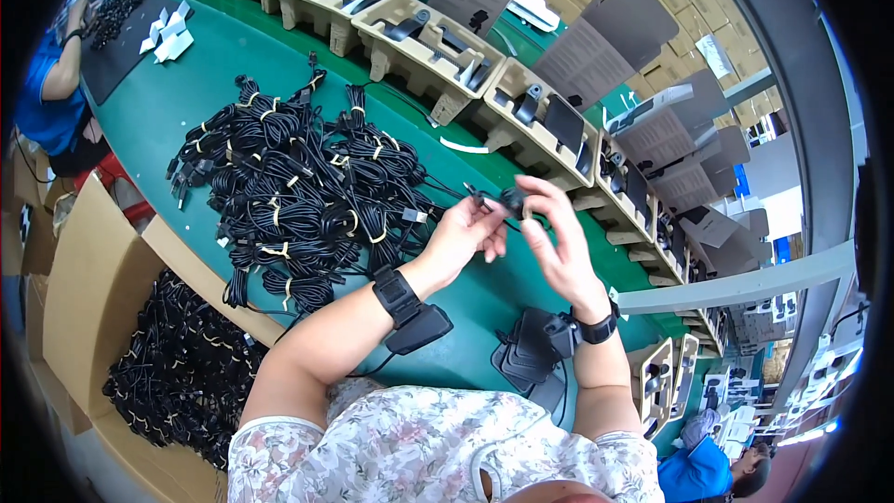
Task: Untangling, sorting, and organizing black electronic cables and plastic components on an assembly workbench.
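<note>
Above the green table, my left hand (467, 235) is closed, pinching a black cable (511, 201) with its thumb and fingers. My right hand (561, 247) curls its thumb and fingers about the cable's other side, where it is slightly blurred. Thin black strands run from between the hands toward a large pile of bundled black cables (307, 196) on the left. Pale bands tie many of those bundles. A stack of flat black pieces (529, 354) lies on the table below my right hand, partly behind my wrist strap.
A row of moulded trays (431, 48) with black parts lines the far side, with grey printed cards (596, 42) standing behind. An open cardboard box (79, 279) of cables stands at lower left. A co-worker in blue (51, 93) sits far left, another (698, 475) lower right.
</note>
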Tool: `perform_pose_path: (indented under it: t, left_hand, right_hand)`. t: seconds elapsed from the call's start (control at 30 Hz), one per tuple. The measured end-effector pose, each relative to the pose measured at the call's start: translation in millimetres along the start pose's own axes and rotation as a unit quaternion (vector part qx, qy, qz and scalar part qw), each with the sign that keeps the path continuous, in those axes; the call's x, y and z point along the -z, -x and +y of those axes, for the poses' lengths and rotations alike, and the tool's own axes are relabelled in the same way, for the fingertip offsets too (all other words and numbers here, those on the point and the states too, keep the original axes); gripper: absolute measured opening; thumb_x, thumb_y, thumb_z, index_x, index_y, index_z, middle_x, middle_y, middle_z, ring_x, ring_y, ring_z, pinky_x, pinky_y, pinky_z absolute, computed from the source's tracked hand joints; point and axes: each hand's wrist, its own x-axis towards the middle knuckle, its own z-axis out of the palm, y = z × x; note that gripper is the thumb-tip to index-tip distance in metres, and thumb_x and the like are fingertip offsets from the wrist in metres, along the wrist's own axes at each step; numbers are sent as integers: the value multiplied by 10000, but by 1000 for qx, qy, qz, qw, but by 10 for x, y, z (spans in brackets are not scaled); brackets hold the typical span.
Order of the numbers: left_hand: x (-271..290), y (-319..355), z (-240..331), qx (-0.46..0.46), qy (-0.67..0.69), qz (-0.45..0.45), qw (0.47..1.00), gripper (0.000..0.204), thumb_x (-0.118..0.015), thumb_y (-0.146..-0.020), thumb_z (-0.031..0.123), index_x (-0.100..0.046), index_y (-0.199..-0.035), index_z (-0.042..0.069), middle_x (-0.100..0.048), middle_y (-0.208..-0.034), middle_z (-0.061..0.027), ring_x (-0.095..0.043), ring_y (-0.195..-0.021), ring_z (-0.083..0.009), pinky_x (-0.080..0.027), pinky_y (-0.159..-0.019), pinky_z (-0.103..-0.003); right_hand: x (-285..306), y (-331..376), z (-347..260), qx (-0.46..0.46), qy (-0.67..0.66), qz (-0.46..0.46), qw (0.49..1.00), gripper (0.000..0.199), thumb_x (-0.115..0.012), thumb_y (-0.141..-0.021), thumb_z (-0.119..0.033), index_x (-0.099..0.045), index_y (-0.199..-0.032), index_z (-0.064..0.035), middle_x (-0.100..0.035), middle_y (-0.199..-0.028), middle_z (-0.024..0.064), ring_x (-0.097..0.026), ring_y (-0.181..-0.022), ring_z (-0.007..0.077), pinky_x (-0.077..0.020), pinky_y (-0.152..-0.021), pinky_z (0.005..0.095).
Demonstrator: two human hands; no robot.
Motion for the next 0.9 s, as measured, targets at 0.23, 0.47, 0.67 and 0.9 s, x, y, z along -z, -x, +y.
perform_pose_path:
  t: [0.23,0.47,0.67,0.9]
  left_hand:
    - [-217,77,-55,-1,65,37,997,94,-474,-911,77,-549,-937,27,-555,-794,-34,-565,-719,-113,-452,-612,-220]
    - [19,29,-207,17,-81,30,996,142,-514,-877,67,-501,-998,-6,-552,-851,-22,-540,-706,-97,-445,-608,-244]
    - [-116,59,-109,-103,-340,95,930,217,-499,-857,52,-446,-1059,-5,-546,-870,-52,-567,-684,-163,-460,-564,-310]
    - [10,50,-164,-288,-625,110,717,393,-471,-806,-14,-388,-1187,36,-510,-894,-154,-568,-697,-347,-476,-576,-411]
  right_hand:
    - [-122,-84,-72,44,276,-110,954,356,-576,-795,-96,-524,-1147,-85,-600,-947,109,-583,-853,278,-491,-699,339]
    - [-287,-130,-92,73,416,-131,897,405,-625,-745,-87,-517,-1136,-90,-596,-893,130,-599,-816,269,-496,-648,342]
    - [-269,-234,25,42,340,-24,939,355,-608,-794,-97,-479,-1122,-51,-604,-903,147,-607,-737,299,-496,-619,347]
    - [-421,-145,111,-9,183,32,983,257,-563,-846,-84,-471,-1078,-24,-594,-857,157,-609,-695,296,-489,-598,347]
